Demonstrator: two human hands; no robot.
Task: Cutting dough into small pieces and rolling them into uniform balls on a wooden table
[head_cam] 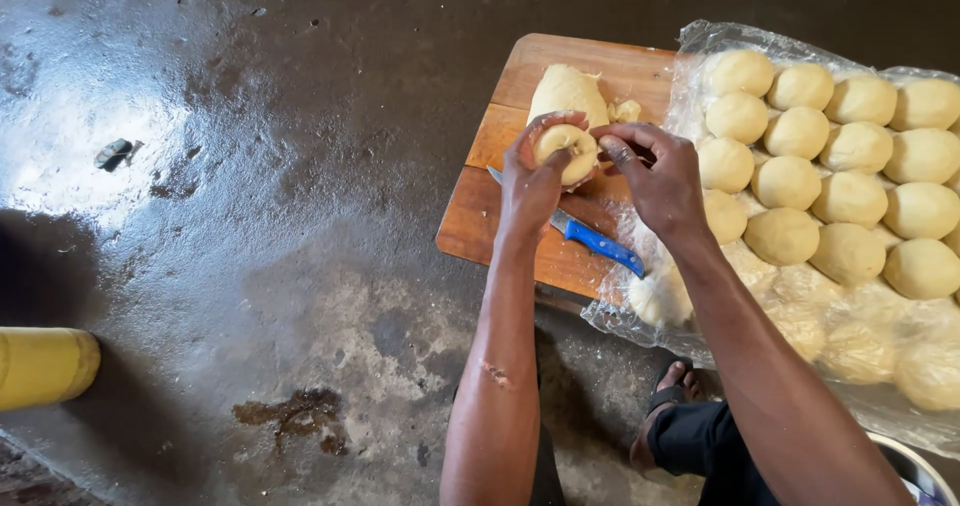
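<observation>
Both hands are working over a wooden cutting board (480, 221) lying on a wet dark concrete floor (250, 216). Left hand (530, 181) is curling around a small dough piece (565, 146), fingers wrapped on its left and top, cupping it. Right hand (660, 176) is meeting it from the right, thumb and fingertips pinching at the same piece's edge. Just beyond the hands a bigger dough lump (565, 91) is sitting on the board, a small scrap beside it. Under the left wrist a blue-handled knife (600, 244) is lying flat on the board, blade tip poking out left of the hand. Right of the right hand, rows of rounded dough balls (850, 146) are resting on a clear plastic sheet (700, 41), some nearer ones covered by it. Far left of the arms, a yellow cylinder (45, 366) is showing at frame edge.
</observation>
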